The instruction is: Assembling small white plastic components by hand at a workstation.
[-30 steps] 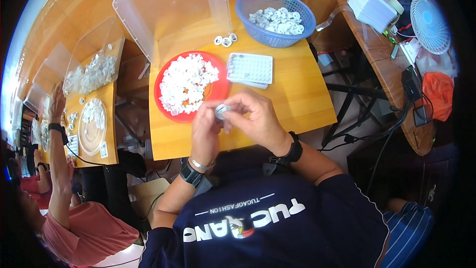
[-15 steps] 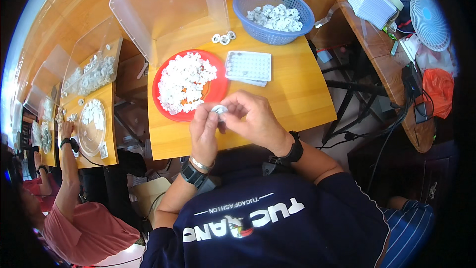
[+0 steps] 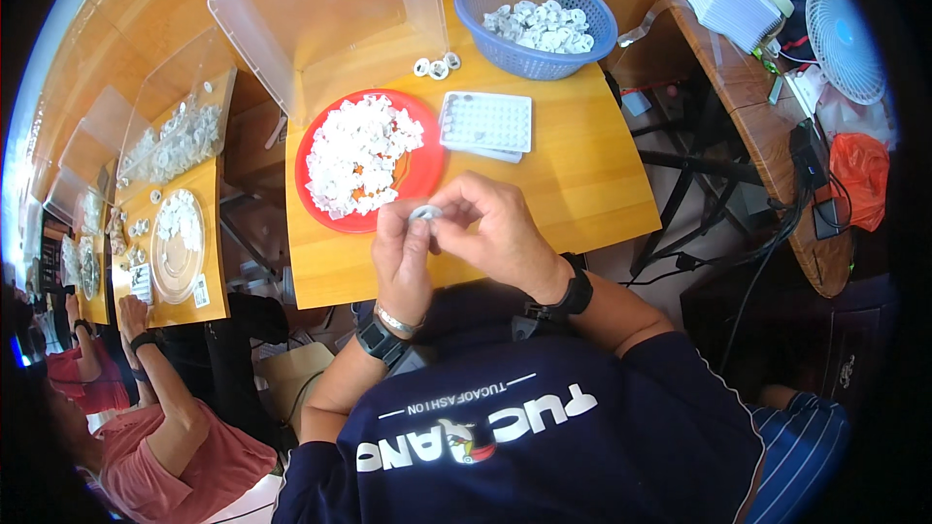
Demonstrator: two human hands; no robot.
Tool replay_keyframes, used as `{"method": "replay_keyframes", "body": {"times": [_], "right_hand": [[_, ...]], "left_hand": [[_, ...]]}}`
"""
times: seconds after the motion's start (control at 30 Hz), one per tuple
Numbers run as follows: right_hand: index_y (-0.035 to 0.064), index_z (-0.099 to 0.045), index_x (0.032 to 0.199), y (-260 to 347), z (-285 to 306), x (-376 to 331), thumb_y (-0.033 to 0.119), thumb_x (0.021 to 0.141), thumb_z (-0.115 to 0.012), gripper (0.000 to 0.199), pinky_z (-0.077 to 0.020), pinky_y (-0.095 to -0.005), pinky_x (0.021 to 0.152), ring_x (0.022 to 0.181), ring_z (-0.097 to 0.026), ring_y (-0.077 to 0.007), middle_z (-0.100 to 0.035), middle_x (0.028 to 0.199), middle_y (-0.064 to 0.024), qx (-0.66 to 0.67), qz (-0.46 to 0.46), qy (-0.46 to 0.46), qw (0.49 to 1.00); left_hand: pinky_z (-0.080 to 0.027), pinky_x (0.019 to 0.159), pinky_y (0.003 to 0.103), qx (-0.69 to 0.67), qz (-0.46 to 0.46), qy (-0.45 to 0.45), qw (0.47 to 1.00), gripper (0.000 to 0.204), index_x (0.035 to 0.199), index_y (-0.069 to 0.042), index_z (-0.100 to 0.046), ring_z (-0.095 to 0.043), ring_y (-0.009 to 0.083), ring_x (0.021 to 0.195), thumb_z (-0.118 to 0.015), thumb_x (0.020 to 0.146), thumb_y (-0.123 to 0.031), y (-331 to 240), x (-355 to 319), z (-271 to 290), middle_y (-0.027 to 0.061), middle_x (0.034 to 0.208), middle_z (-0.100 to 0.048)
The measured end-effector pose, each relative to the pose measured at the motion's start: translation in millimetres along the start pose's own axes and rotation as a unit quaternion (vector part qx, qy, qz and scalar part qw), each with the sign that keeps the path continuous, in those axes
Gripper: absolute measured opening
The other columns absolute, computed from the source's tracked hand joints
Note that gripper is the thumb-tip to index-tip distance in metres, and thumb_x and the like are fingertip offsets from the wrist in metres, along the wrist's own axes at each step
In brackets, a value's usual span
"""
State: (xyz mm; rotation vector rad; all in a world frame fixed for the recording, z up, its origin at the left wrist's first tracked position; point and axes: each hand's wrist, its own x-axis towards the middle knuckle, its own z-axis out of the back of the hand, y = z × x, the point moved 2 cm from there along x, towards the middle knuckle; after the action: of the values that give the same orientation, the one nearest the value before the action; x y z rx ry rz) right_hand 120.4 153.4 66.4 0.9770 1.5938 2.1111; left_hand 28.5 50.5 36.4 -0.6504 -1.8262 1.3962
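Note:
Near the front edge of the yellow wooden table, my left hand (image 3: 402, 245) and my right hand (image 3: 500, 238) meet with their fingers closed on one small round white piece (image 3: 425, 213). Its fine details are too small to make out. Just beyond my left hand is a red plate (image 3: 427, 167) heaped with small white plastic parts (image 3: 354, 150). To the right of that plate lies a white tray (image 3: 485, 122) with rows of round wells, stacked on another flat piece. Three round white pieces with dark centres (image 3: 438, 68) sit farther back.
A blue plastic basket (image 3: 536, 60) of white round pieces stands at the back right. A clear plastic bin (image 3: 330, 19) stands at the back left. To the right, a side table (image 3: 748, 116) carries a fan (image 3: 841, 41). A co-worker (image 3: 180, 437) sits at the left.
My hands stay together on the small round piece, which has tilted slightly. The co-worker's arm at the left has drawn back toward the near edge of their table.

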Motion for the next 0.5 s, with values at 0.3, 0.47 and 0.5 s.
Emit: {"method": "replay_keyframes", "body": {"times": [0.3, 0.47, 0.5], "right_hand": [[0.0000, -0.062, 0.093, 1.9, 1.6, -1.0, 0.000, 0.081, -0.067, 0.012, -0.0545, -0.0277, 0.065, 0.071, -0.068, -0.0126, -0.069, 0.079, -0.0079, -0.019, -0.009, 0.026, 0.999], [-0.0010, -0.062, 0.094, 3.4, 2.6, -0.5, 0.002, 0.084, -0.066, 0.011, -0.0539, -0.0271, 0.064, 0.070, -0.067, -0.0125, -0.069, 0.080, -0.0077, -0.039, 0.013, 0.030, 0.999], [-0.0010, -0.062, 0.094, 3.8, 3.9, 0.3, 0.002, 0.084, -0.066, 0.011, -0.0539, -0.0271, 0.064, 0.070, -0.067, -0.0125, -0.069, 0.080, -0.0077, -0.040, 0.013, 0.030, 0.999]], "left_hand": [[-0.042, 0.069, 0.023, 0.050, -0.015, -0.004, 0.999, 0.017, 0.105, -0.001, -0.055, -0.049, 0.0075, 0.077, -0.049, 0.101, -0.016, -2.2, 0.2, 1.7, 0.0012, 0.088, -0.057], [-0.040, 0.057, 0.021, 0.070, -0.010, -0.002, 0.998, 0.016, 0.103, -0.002, -0.055, -0.048, 0.0062, 0.066, -0.049, 0.101, -0.016, -1.1, 1.7, 2.5, 0.0009, 0.081, -0.056], [-0.039, 0.055, 0.021, 0.073, -0.006, 0.000, 0.997, 0.016, 0.103, -0.002, -0.054, -0.048, 0.0061, 0.063, -0.048, 0.101, -0.016, -1.0, 2.1, 3.0, 0.0007, 0.079, -0.056]]}}
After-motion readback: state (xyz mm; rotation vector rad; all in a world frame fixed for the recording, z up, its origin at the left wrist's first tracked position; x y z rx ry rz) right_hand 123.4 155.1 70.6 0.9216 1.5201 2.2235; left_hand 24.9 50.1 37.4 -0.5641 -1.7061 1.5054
